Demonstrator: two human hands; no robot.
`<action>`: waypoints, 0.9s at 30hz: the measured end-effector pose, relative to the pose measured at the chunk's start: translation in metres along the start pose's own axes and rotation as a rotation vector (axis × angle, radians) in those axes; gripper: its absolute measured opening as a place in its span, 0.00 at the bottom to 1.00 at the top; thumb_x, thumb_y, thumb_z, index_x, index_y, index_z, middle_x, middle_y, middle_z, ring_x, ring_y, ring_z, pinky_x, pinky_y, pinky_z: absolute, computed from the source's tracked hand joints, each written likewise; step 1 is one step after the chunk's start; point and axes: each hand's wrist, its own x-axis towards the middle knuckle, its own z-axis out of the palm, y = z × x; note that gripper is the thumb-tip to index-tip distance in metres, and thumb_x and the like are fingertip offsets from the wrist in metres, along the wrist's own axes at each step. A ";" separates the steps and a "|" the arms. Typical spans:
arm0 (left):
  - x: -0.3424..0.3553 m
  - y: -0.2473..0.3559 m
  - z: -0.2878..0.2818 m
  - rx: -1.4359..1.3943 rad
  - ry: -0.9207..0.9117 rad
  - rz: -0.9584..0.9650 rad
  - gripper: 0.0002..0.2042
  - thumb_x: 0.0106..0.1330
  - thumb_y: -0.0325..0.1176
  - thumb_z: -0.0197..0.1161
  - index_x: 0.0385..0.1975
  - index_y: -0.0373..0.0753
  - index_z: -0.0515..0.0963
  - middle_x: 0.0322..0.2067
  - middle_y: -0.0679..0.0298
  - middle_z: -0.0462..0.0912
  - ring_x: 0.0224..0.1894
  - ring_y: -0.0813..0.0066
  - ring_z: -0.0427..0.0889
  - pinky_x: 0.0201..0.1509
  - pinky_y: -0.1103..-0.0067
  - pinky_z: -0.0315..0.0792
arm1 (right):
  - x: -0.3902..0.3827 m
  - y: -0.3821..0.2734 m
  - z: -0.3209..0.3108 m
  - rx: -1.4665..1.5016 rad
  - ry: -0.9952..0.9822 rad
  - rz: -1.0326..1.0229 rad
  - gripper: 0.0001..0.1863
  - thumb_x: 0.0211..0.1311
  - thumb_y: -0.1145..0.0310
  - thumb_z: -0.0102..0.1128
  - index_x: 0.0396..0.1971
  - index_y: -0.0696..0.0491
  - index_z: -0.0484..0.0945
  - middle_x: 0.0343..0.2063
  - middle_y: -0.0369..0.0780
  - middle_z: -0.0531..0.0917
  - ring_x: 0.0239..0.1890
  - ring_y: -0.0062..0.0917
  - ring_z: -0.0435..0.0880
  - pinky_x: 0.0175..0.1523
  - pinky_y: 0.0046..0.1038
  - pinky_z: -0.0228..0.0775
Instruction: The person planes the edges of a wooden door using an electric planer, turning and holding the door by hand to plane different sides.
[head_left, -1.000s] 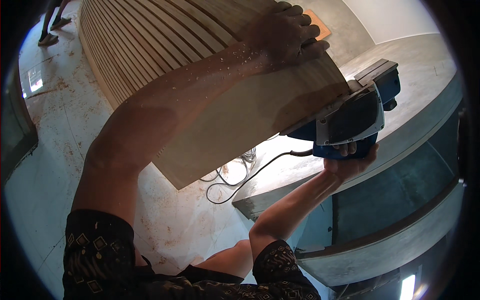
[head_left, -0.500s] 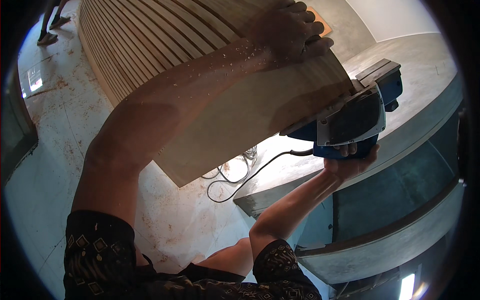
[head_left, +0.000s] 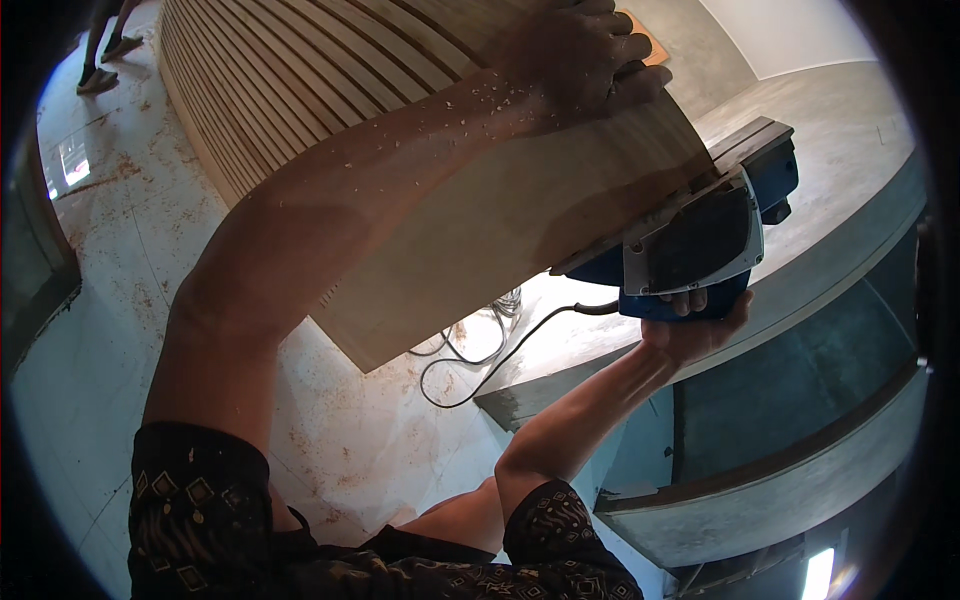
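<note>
A large wooden panel [head_left: 440, 270] stands on edge before me, one part of its face plain and the rest grooved with long parallel slats. My left hand [head_left: 590, 65] is closed over its far upper edge, wood shavings sprinkled along that forearm. From below, my right hand [head_left: 695, 330] grips a blue and black electric planer [head_left: 695, 240] by its handle; some of those fingers are hidden inside the grip. The planer lies against the panel's right-hand edge, its sole along the wood. A black power cord [head_left: 510, 355] runs from the planer's rear.
Coiled cable lies on the pale tiled floor [head_left: 110, 320], which is strewn with shavings. Curved grey concrete ledges [head_left: 800, 300] rise on the right. Another person's legs and shoes [head_left: 97, 80] appear at the far left. An orange-brown piece [head_left: 645, 40] sits beyond my left hand.
The planer and my right hand have shifted slightly left along the panel's edge. My left hand keeps its hold on the panel, and the view has moved a little.
</note>
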 end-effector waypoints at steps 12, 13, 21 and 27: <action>-0.012 -0.002 -0.006 -0.019 -0.176 -0.011 0.21 0.73 0.44 0.49 0.31 0.32 0.81 0.33 0.49 0.82 0.42 0.54 0.78 0.57 0.63 0.68 | -0.028 0.035 -0.015 -0.041 0.120 -0.090 0.23 0.65 0.42 0.54 0.25 0.47 0.73 0.11 0.26 0.65 0.09 0.10 0.64 0.15 0.12 0.65; -0.012 -0.001 -0.003 -0.045 -0.142 0.002 0.21 0.73 0.45 0.48 0.30 0.32 0.80 0.32 0.49 0.82 0.41 0.54 0.78 0.56 0.63 0.68 | -0.029 0.036 -0.017 0.017 0.116 -0.072 0.25 0.65 0.40 0.53 0.28 0.50 0.73 0.12 0.28 0.65 0.10 0.13 0.64 0.15 0.16 0.64; 0.034 0.020 0.016 0.182 -0.456 -0.132 0.13 0.67 0.40 0.62 0.35 0.34 0.79 0.29 0.53 0.81 0.39 0.57 0.81 0.50 0.61 0.74 | -0.077 -0.003 -0.061 0.233 0.264 0.001 0.30 0.63 0.39 0.53 0.37 0.56 0.76 0.12 0.32 0.65 0.12 0.19 0.63 0.18 0.23 0.59; 0.045 0.034 0.056 0.141 -0.242 -0.031 0.13 0.64 0.43 0.62 0.34 0.38 0.81 0.33 0.61 0.83 0.38 0.60 0.80 0.47 0.64 0.70 | -0.158 -0.029 -0.124 0.210 0.313 0.015 0.30 0.64 0.42 0.55 0.41 0.59 0.76 0.13 0.34 0.68 0.12 0.21 0.65 0.18 0.25 0.57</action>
